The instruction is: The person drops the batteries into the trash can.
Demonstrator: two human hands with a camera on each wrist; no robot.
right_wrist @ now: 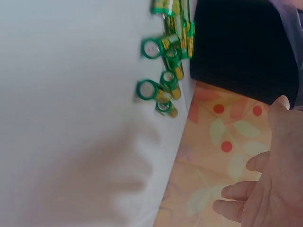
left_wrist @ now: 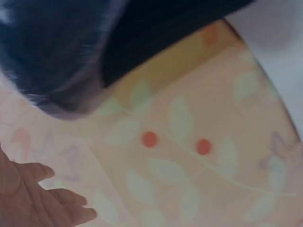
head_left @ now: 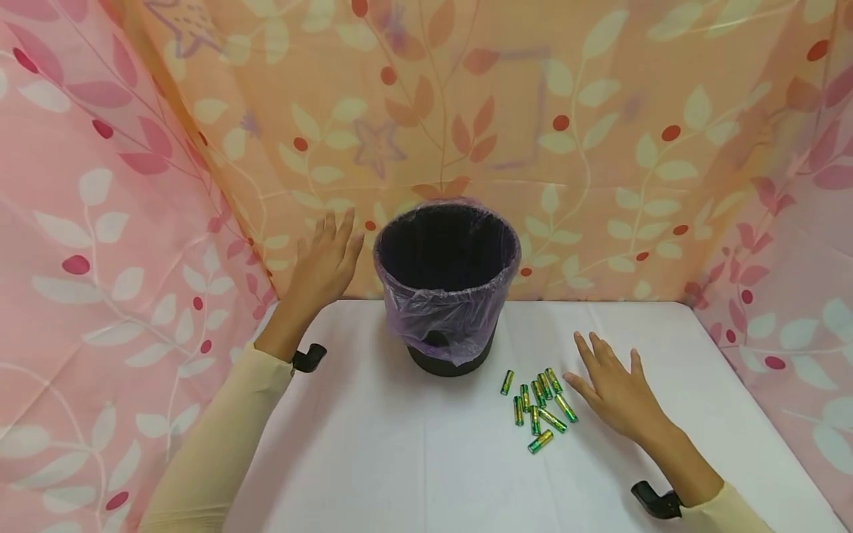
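Note:
Several green and gold batteries (head_left: 535,419) lie loosely grouped on the white table, in front and to the right of a black bin. My right hand (head_left: 616,396) hovers just right of them with fingers spread, holding nothing. In the right wrist view the batteries (right_wrist: 169,56) appear beside the bin's dark wall (right_wrist: 241,52). The bin (head_left: 449,363) stands upright near the table's back edge, a thin purple bag (head_left: 440,314) lining it and folded over its rim. To its left my left hand (head_left: 326,259) is raised, its fingers extended and holding nothing.
A white cloth covers the table (head_left: 373,459). Behind it hangs an orange leaf-patterned curtain (head_left: 426,89), with pink patterned curtains at the left (head_left: 100,259) and right (head_left: 793,296). Each wrist wears a black strap mount (head_left: 309,358).

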